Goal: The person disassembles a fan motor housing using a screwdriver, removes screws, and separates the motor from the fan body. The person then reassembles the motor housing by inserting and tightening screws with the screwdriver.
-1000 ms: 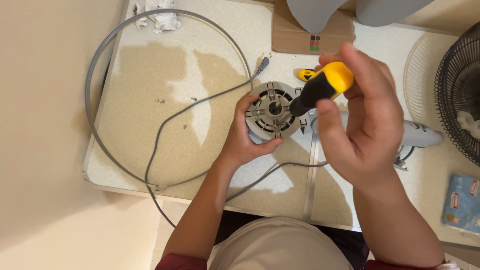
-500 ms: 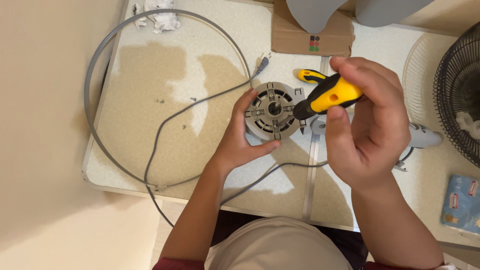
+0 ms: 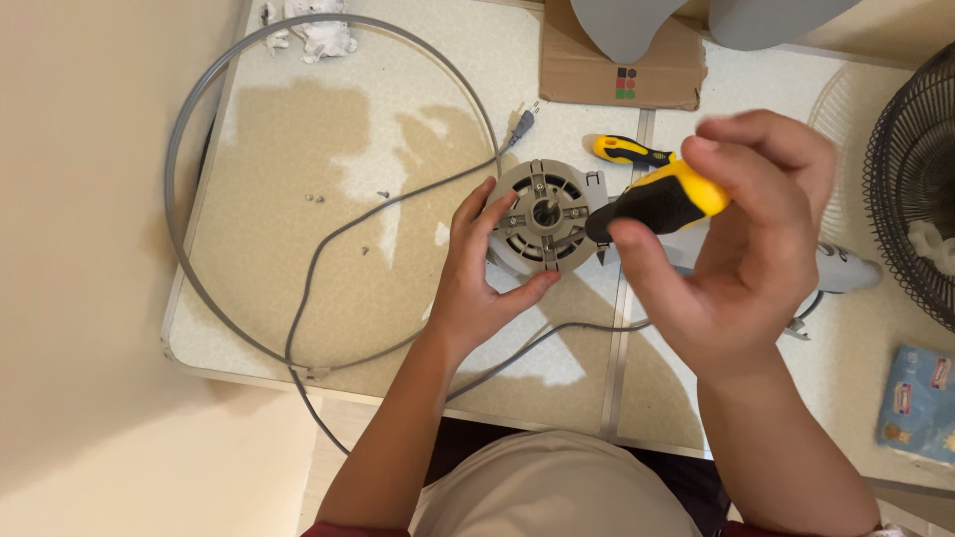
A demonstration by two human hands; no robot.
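Observation:
A round grey fan motor housing (image 3: 542, 214) stands on the white table (image 3: 298, 179). My left hand (image 3: 477, 268) cups its left and lower side, thumb under it. My right hand (image 3: 741, 249) grips a yellow and black screwdriver (image 3: 662, 204), whose dark end points down-left at the motor's right edge. A grey power cord (image 3: 338, 239) runs from the motor across the table, its plug (image 3: 522, 124) lying just above the motor.
A second yellow-handled screwdriver (image 3: 632, 151) lies above my right hand. A large grey ring (image 3: 179, 149) rests on the table's left half, with small screws (image 3: 313, 198) inside it. Crumpled tissue (image 3: 318, 35), a cardboard piece (image 3: 617, 70), a black fan grille (image 3: 915, 179) and a blue packet (image 3: 915, 403) surround.
My right hand has tipped the screwdriver from steep to nearly level, handle swinging right and down toward the motor's right edge. My left hand stays on the motor.

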